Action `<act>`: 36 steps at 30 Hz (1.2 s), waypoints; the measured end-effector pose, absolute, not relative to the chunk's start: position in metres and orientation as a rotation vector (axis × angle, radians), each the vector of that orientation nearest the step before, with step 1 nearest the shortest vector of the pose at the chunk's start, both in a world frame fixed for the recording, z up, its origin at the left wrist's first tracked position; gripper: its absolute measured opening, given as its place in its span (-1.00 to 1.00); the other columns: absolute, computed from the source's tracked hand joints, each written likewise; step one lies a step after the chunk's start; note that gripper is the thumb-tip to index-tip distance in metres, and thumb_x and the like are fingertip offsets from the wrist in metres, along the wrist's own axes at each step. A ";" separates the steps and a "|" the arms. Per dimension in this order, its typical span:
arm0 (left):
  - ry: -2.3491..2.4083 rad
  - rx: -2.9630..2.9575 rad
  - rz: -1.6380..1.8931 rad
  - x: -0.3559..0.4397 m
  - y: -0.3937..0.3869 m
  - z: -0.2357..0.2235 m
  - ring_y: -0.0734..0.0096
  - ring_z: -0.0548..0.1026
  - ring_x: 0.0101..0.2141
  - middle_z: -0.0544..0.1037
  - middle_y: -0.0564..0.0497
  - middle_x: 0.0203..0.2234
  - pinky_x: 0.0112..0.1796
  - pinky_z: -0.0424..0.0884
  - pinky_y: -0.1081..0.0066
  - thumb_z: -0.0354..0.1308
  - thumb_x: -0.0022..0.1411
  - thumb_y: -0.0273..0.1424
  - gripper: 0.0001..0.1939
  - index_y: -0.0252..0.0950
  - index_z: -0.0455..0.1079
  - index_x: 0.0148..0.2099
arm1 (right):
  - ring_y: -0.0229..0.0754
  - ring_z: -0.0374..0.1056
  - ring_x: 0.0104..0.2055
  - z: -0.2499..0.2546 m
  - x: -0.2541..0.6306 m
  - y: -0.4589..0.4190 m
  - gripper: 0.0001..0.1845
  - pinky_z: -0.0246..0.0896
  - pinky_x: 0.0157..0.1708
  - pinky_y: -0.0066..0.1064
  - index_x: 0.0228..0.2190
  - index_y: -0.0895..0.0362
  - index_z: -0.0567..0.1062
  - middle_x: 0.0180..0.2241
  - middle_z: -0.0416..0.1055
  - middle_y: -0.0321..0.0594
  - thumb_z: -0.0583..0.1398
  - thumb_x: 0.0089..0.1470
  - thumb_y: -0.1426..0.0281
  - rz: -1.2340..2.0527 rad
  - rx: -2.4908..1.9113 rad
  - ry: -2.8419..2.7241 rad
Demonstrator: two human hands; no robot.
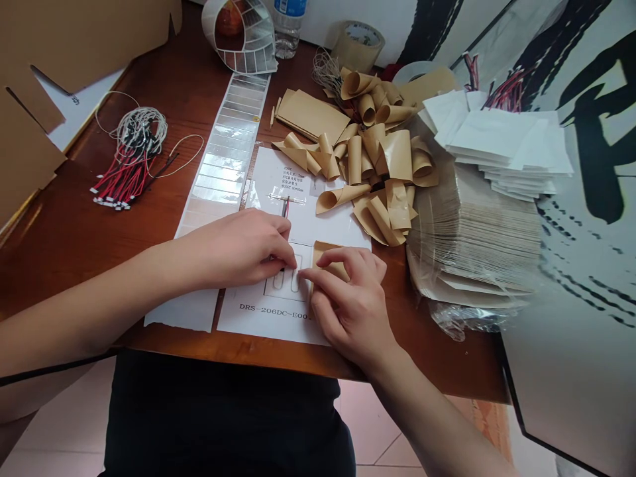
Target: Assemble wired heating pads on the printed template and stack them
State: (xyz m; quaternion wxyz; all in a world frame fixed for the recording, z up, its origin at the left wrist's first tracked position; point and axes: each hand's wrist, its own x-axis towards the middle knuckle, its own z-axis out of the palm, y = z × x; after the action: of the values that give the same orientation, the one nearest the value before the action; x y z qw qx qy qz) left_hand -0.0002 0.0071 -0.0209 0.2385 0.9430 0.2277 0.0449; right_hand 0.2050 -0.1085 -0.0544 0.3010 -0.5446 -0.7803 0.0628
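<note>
My left hand (238,248) sits on a white printed sheet (271,315), its fingertips closed around a thin dark wire (285,208) that runs under them. Below those fingers lies a thin flat element with a looped trace (278,288). My right hand (348,298) rests just to the right, its fingers on a small tan paper piece (328,260) whose edge lies over the sheet. Much of that piece is hidden by the fingers. Printed text runs along the sheet's lower part.
Heaped curled tan sheets (372,152) lie beyond the hands. To the right are stacked white sheets (501,142) and a wrapped tan stack (472,232). On the left of the wooden table (64,265) lie a red-and-black wire bundle (130,165) and a silver label strip (223,149).
</note>
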 end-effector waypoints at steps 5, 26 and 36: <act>0.629 2.600 0.136 -0.001 0.011 -0.022 0.48 0.41 -0.44 0.51 0.02 -0.38 -0.37 0.26 0.42 0.19 0.32 -0.45 -0.77 -0.15 0.67 -0.12 | 0.01 0.29 -0.05 -0.055 0.206 -0.108 -0.72 0.06 -0.05 -0.05 -0.16 0.03 0.65 -0.13 0.41 -0.11 0.15 0.24 0.46 0.149 -1.409 -2.134; 0.910 2.325 0.199 0.010 0.009 -0.022 0.48 0.36 -0.46 0.45 0.11 -0.52 -0.40 0.15 0.44 0.21 0.18 -0.44 -0.95 -0.27 0.44 -0.35 | 0.03 0.29 -0.02 -0.054 0.203 -0.109 -0.77 0.04 -0.03 -0.06 -0.16 0.04 0.61 -0.09 0.43 -0.10 0.16 0.26 0.45 0.161 -1.455 -2.160; 0.752 2.320 -0.068 0.005 0.014 -0.013 0.38 0.40 -0.33 0.43 0.10 -0.39 -0.28 0.20 0.42 0.38 0.08 -0.35 -0.76 -0.24 0.46 -0.19 | 0.04 0.28 -0.02 -0.053 0.203 -0.109 -0.82 0.02 -0.04 -0.04 -0.27 0.06 0.62 -0.12 0.43 -0.11 0.18 0.25 0.43 0.170 -1.423 -2.143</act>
State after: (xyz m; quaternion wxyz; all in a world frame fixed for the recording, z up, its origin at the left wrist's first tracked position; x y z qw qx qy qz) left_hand 0.0046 0.0138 -0.0127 0.3436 0.8930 0.2894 -0.0262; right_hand 0.2028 -0.1094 -0.0531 0.2780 -0.5303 -0.7984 0.0634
